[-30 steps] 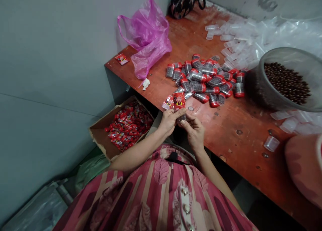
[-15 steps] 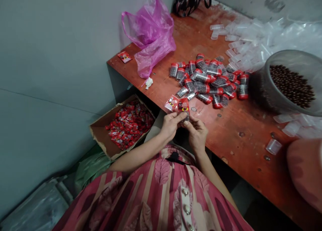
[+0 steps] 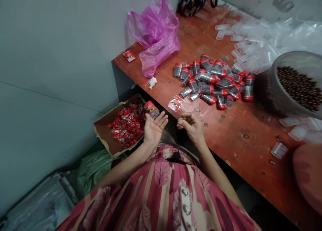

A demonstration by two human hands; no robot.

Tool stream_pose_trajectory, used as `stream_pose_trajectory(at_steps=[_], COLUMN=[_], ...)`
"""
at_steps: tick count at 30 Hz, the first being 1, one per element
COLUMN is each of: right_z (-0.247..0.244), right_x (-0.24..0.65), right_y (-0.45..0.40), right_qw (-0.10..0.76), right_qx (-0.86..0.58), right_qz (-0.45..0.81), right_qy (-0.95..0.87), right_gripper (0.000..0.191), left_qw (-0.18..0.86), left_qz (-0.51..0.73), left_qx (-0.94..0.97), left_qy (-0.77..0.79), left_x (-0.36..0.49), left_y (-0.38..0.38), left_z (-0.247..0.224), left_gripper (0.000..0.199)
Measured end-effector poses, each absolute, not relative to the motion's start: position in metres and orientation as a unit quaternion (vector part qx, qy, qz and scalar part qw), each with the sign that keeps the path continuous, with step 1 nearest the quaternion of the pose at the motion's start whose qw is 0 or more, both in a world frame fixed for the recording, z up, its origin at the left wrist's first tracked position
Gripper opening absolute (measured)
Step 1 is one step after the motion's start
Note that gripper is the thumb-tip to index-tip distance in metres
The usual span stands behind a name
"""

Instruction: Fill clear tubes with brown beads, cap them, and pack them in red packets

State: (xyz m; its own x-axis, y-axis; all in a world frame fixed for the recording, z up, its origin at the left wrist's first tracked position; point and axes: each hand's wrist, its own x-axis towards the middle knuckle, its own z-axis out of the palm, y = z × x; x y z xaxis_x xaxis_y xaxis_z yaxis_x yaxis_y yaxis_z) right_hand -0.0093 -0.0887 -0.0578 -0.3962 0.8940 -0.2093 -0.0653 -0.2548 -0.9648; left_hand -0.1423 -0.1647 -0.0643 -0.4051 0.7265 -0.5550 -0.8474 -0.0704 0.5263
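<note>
My left hand (image 3: 153, 130) is turned palm up with its fingers spread, beside the cardboard box. Just beyond its fingertips is a red packaged tube (image 3: 151, 109), over the box's right edge and apparently free of the palm. My right hand (image 3: 190, 125) is at the table's front edge, fingers curled and thumb near the fingertips; whether anything is between them is too small to tell. A flat red packet (image 3: 175, 103) lies on the table just past it. Red-capped tubes with dark contents (image 3: 206, 78) form a pile farther back.
The cardboard box (image 3: 102, 130) holds many red packages, left of the table (image 3: 226, 133). A pink plastic bag (image 3: 161, 33) lies at the back left. On the right are clear tubes (image 3: 279, 150), a large tub (image 3: 268, 90) of brown balls and a reddish rounded object (image 3: 308, 174).
My left hand has moved left and opened, and the packaged tube has left my hands toward the box. My right hand is now apart from it. The view has shifted slightly.
</note>
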Motion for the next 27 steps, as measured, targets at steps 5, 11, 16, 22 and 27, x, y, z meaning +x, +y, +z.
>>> stream_pose_trajectory(at_steps=[5,11,16,22,27], right_z=[-0.057,-0.056,-0.061,-0.057,-0.055], right_x=[0.006,0.013,0.015,0.008,0.002], right_y=[-0.083,-0.083,-0.079,-0.069,-0.066], right_qw=[0.379,0.369,0.355,0.354,0.379], right_qx=[-0.484,-0.489,-0.489,-0.458,-0.449], right_qz=[0.615,0.593,0.604,0.618,0.62], right_qy=[-0.495,-0.523,-0.52,-0.532,-0.52], right_gripper=[0.024,0.023,0.023,0.023,0.024], left_qw=[0.451,0.163,0.094,0.096,0.09], left_qz=[0.652,0.398,0.367,0.417,0.472], left_qx=[0.169,0.581,0.603,0.576,0.544], left_qy=[0.586,0.691,0.702,0.696,0.688], left_x=[-0.152,-0.163,-0.161,-0.157,-0.158], left_y=[-0.15,-0.092,-0.08,-0.075,-0.075], left_z=[-0.073,-0.085,-0.097,-0.103,-0.101], left_gripper=[0.043,0.026,0.019,0.017,0.02])
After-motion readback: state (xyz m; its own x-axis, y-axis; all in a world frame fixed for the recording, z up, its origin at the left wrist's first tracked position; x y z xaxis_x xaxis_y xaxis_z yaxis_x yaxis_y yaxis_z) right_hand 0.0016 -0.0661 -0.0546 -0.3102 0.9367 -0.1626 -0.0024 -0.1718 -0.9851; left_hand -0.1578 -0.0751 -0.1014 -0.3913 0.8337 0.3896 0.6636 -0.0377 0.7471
